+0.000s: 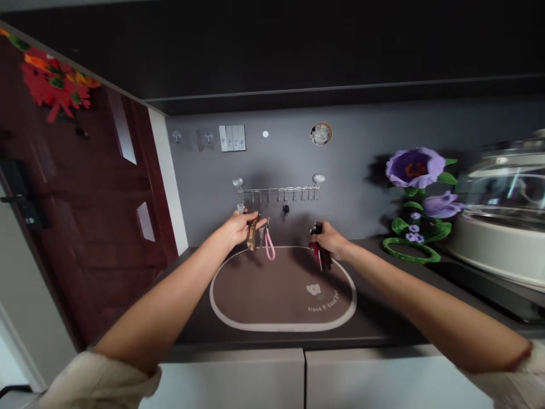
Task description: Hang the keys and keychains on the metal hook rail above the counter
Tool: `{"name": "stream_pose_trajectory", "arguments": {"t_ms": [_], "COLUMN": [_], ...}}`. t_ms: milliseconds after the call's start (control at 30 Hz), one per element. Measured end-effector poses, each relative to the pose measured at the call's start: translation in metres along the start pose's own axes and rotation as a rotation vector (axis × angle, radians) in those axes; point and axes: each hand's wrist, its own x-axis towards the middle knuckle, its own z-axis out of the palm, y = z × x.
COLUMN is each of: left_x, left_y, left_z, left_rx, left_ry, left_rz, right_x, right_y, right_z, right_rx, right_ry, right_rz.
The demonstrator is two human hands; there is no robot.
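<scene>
Left hand (238,226) is pinching a brown key fob (252,234) with pink strap (269,246). Right hand (331,238) fingers are clenching red keys (317,253). Both are above the surface's (383,321) back edge, under the hook rail (276,190). Risk: dangling strap snagging a hook.

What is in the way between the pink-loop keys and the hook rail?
Nothing visible. The left hand holds the pink-loop keys just below the hook rail, only bare wall between. A dark fob hangs further right.

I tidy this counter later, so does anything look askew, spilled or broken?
Nothing stands out. The hook rail looks level, the mat lies flat and unstained, the left hand holds the pink-strap keys and the right hand holds the red keys.
</scene>
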Motion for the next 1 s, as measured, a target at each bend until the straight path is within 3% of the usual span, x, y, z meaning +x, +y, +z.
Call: {"name": "stream_pose_trajectory", "arguments": {"t_ms": [100,200,333,400,467,633,767,900,1000], "left_x": [-0.014,-0.013,-0.002,0.003,0.006,0.006,0.005,0.011,0.015], "left_y": [-0.028,-0.052,-0.064,-0.063,-0.061,-0.059,-0.057,-0.058,-0.061], "left_z": [-0.029,-0.053,-0.07,-0.075,-0.078,-0.081,-0.081,-0.087,-0.092], "left_rx": [0.039,0.086,0.248,0.401,0.551,0.797,0.999,1.107,1.131], "left_ry": [-0.01,-0.024,0.027,0.046,0.033,-0.023,-0.01,0.032,0.031], "left_rz": [-0.166,-0.242,-0.166,-0.133,-0.083,0.015,0.048,0.088,0.128], "right_x": [-0.01,-0.014,-0.008,0.002,0.017,0.064,0.086,0.084,0.076], "right_y": [0.022,0.026,0.015,0.007,-0.001,-0.018,-0.026,-0.041,-0.062], "right_z": [0.002,0.0,0.0,0.006,0.016,0.054,0.076,0.074,0.062], "right_rx": [-0.289,-0.496,-0.793,-0.848,-0.791,-0.407,-0.377,-0.266,-0.191], "right_ry": [0.037,-0.036,-0.213,-0.238,-0.173,0.203,0.285,0.291,0.376], "right_rz": [-0.051,-0.13,-0.192,-0.202,-0.217,-0.246,-0.17,-0.236,-0.322]}}
